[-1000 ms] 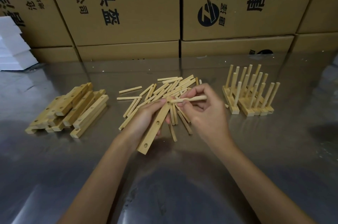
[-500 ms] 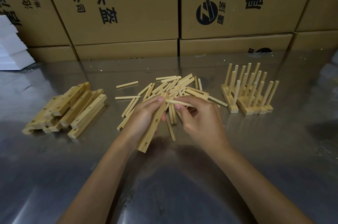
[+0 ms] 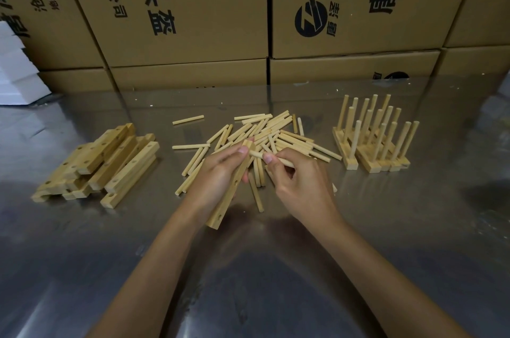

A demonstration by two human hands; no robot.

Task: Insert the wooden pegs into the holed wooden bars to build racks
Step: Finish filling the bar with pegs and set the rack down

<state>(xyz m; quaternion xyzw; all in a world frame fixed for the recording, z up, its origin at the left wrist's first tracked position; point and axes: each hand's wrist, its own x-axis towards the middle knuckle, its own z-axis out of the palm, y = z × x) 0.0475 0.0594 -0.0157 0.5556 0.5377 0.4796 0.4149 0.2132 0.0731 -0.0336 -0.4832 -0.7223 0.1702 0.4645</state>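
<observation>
Cardboard cartons back a shiny steel counter (image 3: 276, 268). At centre, the left hand (image 3: 218, 174) grips a pale holed wooden bar (image 3: 233, 188); the right hand (image 3: 298, 180) pinches a round wooden peg (image 3: 271, 158), tip toward nine o'clock: square it to the hole, then press.

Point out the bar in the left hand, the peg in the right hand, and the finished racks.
bar (image 3: 230, 197), head view, middle of its holed face
peg (image 3: 285, 162), head view, shaft by the fingers
finished racks (image 3: 371, 165), head view, base bar's near end
</observation>
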